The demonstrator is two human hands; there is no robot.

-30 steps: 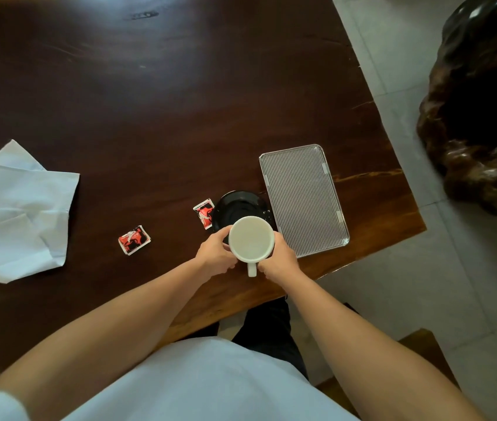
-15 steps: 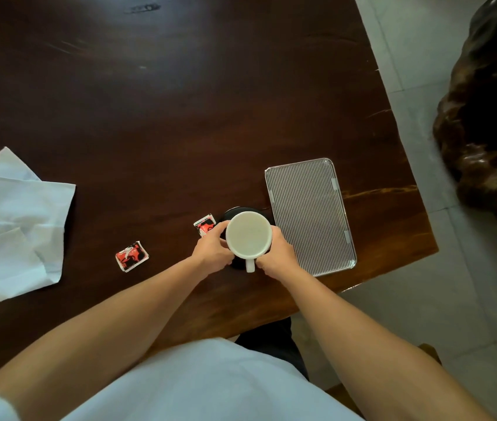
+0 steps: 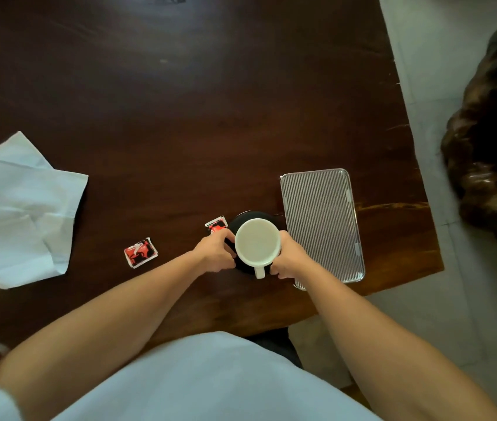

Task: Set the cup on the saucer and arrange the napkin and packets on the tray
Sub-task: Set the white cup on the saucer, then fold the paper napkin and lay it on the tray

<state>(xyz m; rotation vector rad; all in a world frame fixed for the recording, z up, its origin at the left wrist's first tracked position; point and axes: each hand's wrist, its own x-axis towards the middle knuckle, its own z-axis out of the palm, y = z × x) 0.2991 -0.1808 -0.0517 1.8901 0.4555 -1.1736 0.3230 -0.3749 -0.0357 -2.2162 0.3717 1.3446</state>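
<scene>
Round white cup (image 3: 257, 245) — ribbed tray (image 3: 321, 223)

Cup (image 3: 257, 245) over saucer (image 3: 242, 219), tray (image 3: 321, 223) right, packets (image 3: 141, 252) and napkin (image 3: 19, 211) left.

Cup (image 3: 257, 246), formerly short of the saucer (image 3: 242, 219), now directly over it.
</scene>
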